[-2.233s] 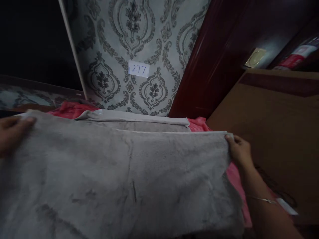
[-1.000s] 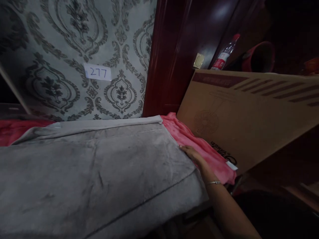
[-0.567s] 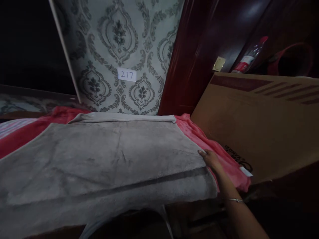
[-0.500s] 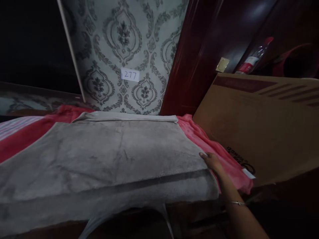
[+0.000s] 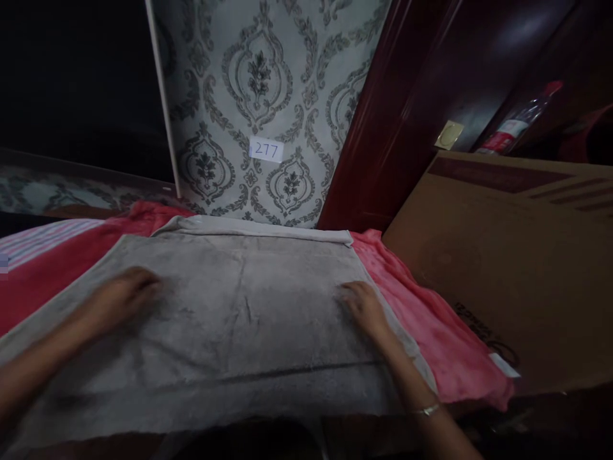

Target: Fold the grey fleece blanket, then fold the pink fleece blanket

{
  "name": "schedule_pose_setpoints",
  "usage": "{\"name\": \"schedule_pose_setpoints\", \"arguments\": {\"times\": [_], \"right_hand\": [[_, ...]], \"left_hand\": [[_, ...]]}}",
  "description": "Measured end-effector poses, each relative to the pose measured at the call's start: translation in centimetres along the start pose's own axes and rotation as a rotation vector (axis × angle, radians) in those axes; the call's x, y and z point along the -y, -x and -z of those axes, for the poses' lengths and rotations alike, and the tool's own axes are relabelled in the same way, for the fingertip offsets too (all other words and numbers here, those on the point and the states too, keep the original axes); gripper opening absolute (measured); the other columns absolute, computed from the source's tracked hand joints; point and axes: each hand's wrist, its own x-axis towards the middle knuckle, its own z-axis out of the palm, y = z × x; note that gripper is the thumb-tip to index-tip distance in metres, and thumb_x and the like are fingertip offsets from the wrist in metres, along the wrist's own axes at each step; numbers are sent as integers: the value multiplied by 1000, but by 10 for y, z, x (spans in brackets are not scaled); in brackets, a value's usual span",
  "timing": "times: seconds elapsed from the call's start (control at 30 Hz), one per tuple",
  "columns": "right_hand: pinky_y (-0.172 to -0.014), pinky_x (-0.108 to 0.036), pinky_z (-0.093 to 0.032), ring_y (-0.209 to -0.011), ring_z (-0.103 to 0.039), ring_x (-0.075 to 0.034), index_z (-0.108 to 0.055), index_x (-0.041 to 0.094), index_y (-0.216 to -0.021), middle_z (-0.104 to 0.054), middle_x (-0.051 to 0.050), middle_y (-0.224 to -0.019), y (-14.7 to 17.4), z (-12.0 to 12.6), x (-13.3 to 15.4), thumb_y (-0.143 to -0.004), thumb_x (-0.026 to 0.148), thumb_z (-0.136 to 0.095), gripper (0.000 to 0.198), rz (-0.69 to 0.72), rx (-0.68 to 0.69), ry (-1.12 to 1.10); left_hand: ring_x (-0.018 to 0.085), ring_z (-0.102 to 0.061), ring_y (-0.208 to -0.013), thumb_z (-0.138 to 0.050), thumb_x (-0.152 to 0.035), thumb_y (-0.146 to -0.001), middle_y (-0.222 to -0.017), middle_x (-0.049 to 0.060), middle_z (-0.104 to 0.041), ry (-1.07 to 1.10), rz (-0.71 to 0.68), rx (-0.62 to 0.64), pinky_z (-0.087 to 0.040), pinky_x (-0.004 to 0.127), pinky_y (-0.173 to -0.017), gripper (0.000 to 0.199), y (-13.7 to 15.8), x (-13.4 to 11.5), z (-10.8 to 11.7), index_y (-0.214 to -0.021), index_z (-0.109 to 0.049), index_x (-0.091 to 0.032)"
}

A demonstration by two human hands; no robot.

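Note:
A grey plush cloth (image 5: 287, 287) lies spread over a red-pink cloth (image 5: 407, 300), with a paler strip turned over along its far edge. My left hand (image 5: 131, 291) is over the left part of the grey cloth, its fingers smeared by motion, so its grip cannot be read. On the right, my right hand (image 5: 366, 310), below which a bracelet circles the wrist, is over the grey cloth near its right edge. Its fingers are slightly bent and apart, with nothing seen between them; whether they touch the cloth is unclear.
A large cardboard box (image 5: 502, 268) stands at the right, with a red-capped plastic bottle (image 5: 517, 124) behind its top edge. A dark screen (image 5: 81, 89) is at the left. On the patterned wall is a paper label (image 5: 266, 149) reading 277. Striped fabric (image 5: 48, 236) shows at far left.
My left hand has come into view over the grey cloth. My right hand has left the cloth's right edge and moved inward. The near part of the grey cloth now lies flatter. The view has shifted slightly.

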Motion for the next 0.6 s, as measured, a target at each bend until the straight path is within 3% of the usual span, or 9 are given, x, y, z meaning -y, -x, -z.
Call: {"name": "schedule_pose_setpoints", "arguments": {"times": [0.03, 0.1, 0.2, 0.3, 0.4, 0.6], "right_hand": [[-110, -44, -39, -125, -55, -29, -67, 20, -124, -63, -13, -133, -13, -12, 23, -89, 29, -56, 37, 89, 60, -37], [-113, -46, -35, -136, -46, -30, -59, 22, -138, -50, -13, -150, -37, -34, 62, -91, 29, -58, 47, 180, 205, -38], [-115, -49, -29, -144, -34, -34, -47, 20, -149, -36, -15, -160, -69, -56, 88, -95, 30, -59, 57, 164, 337, 19], [-117, -56, -22, -148, -27, -35, -43, 22, -151, -33, -13, -162, -91, -66, 78, -99, 37, -53, 55, 114, 374, 43], [-118, -61, -13, -152, -18, -35, -38, 27, -154, -27, -9, -165, -101, -74, 57, -102, 47, -44, 56, 64, 410, 66], [-121, -54, -13, -154, -11, -27, -23, 34, -159, -15, 0, -168, -112, -76, 28, -103, 56, -29, 61, 61, 502, 175]], "left_hand": [[22, -65, -106, -44, -47, -91, -110, 9, -71, 15, -131, 100, -49, 33, -101, 39, -12, -15, -12, -94, -71, -19], [26, -54, -131, -41, -53, -88, -137, 10, -62, 16, -408, 227, -38, 35, -115, 52, -41, -50, -39, -119, -67, -20], [26, -38, -146, -37, -53, -90, -157, 13, -41, -73, -488, 329, -29, 38, -121, 68, -84, -94, -79, -145, -49, -15], [29, -26, -151, -36, -54, -92, -163, 14, -28, -180, -451, 339, -20, 50, -123, 72, -107, -109, -112, -154, -37, -17], [30, -21, -153, -30, -52, -96, -164, 13, -25, -216, -416, 314, -13, 58, -123, 69, -111, -101, -135, -156, -32, -18], [27, -19, -154, -28, -52, -97, -165, 10, -22, -238, -397, 287, -11, 55, -124, 68, -110, -94, -144, -157, -30, -21]]}}
